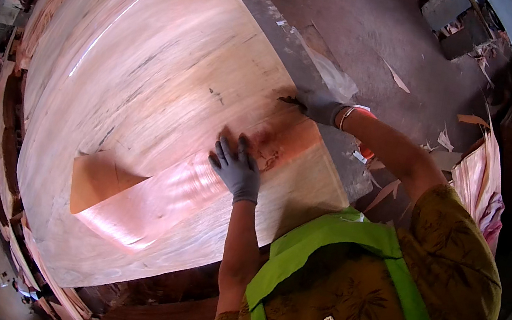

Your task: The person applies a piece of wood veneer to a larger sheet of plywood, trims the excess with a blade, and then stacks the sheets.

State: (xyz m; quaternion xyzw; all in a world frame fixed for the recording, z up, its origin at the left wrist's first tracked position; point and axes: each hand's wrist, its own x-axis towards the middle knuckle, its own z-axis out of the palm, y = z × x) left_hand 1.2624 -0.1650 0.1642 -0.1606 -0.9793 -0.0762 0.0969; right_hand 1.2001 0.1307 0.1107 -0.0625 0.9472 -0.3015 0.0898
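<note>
A long pinkish strip of wood veneer point(177, 194) lies across a large pale wood sheet point(168, 79). Its left end point(98, 182) is folded up and over, standing off the surface. My left hand point(237, 170), in a grey glove, rests flat on the strip with fingers spread. At the sheet's right edge is my right hand point(318, 105), also gloved in grey with dark fingertips. Those fingers reach over the edge onto the sheet, stretched out, with nothing visible in them. A bracelet circles my right wrist.
Stacked veneer edges point(10, 148) line the left side. Beyond the sheet's right edge runs a dark ledge point(266, 11), and scraps of veneer point(396, 77) litter the floor. More pinkish veneer point(481, 175) stands at the far right. A green apron point(331, 232) covers my front.
</note>
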